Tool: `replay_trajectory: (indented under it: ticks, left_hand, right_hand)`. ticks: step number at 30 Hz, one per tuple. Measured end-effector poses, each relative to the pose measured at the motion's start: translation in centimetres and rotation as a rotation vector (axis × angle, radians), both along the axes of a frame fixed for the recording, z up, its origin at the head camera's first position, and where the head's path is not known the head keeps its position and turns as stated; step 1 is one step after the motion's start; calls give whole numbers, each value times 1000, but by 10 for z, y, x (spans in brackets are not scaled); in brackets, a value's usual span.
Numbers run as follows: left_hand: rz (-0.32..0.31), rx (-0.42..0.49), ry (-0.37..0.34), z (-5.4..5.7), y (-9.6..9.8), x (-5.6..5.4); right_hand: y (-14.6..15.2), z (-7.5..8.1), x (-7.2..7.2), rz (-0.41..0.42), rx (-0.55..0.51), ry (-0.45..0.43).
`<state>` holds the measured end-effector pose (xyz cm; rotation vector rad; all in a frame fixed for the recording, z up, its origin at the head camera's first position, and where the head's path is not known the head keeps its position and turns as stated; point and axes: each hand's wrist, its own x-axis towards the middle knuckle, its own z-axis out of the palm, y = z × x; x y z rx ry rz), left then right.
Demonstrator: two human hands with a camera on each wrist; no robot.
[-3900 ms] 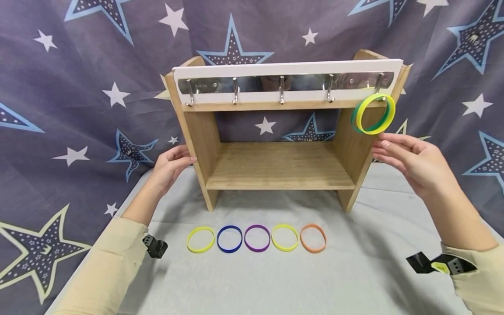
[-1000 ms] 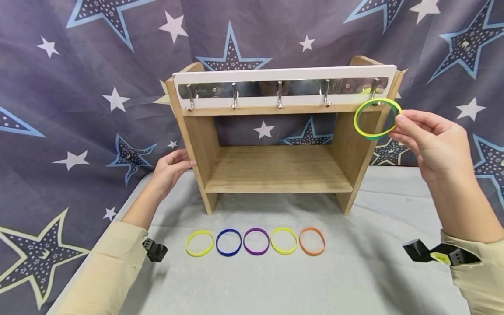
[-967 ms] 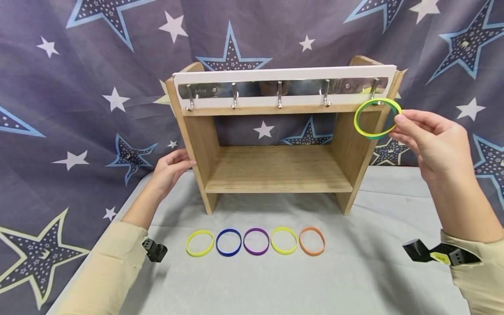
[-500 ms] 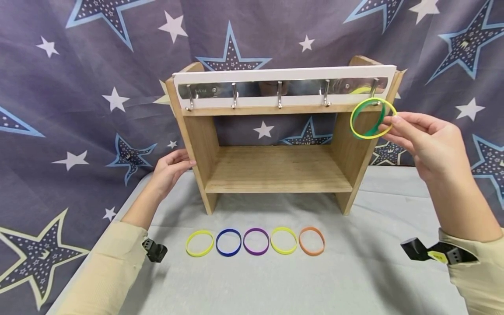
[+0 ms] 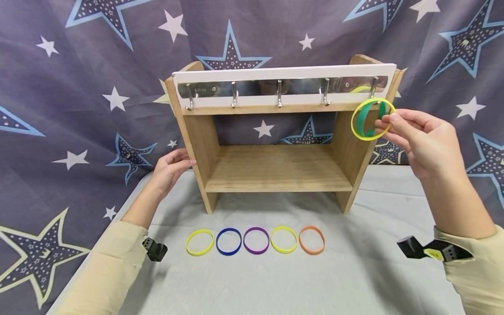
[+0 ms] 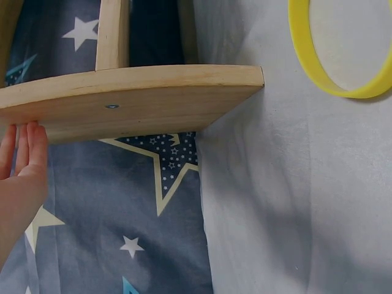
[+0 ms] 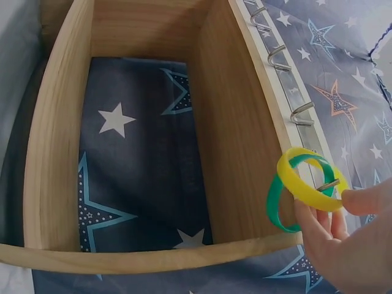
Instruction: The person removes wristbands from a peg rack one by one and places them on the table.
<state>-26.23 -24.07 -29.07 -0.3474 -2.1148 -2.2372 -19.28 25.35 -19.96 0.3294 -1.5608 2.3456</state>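
My right hand [image 5: 429, 142] pinches a yellow silicone wristband [image 5: 364, 138] between thumb and fingers, at the right end of a wooden shelf [image 5: 279, 168]. A green wristband [image 5: 362, 121] lies behind the yellow one, its loop turned more edge-on, with my fingertips reaching it. In the right wrist view, the tip of the end hook [image 7: 331, 185] shows inside the loops of the yellow wristband [image 7: 301, 191] and green wristband [image 7: 273, 202]. My left hand [image 5: 167, 173] rests against the shelf's left side panel [image 6: 159, 110], fingers straight along its outer face.
A metal hook rail [image 5: 257, 89] runs along the shelf's white top board. On the grey cloth [image 5: 252, 284] lie, in a row, yellow [image 5: 200, 254], blue [image 5: 229, 254], purple [image 5: 257, 253], yellow [image 5: 284, 252] and orange [image 5: 312, 253] wristbands. A starry curtain [image 5: 134, 26] hangs behind.
My right hand rose from below the bands and took hold of them. Since then it has shifted slightly left, and the green band has swung apart from the yellow. The left hand stays put.
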Motion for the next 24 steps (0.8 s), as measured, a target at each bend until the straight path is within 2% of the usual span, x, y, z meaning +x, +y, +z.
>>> replay_trajectory:
  ticks: [6,15,20,24]
  left_hand:
    - [1,-1,-1,-1,0,-1]
    - [6,-14,-9,0,0,0]
    - [6,-20,-9,1,0,1]
    - [4,-10,-10,1,0,1]
  right_hand:
    - [-1,1,1,-11,-13,-23]
    - [-6,0,5,-12,-60,-4]
    - [-7,-4,6,16,-71,-20]
    - [-8,-11,8,10,-37,-30]
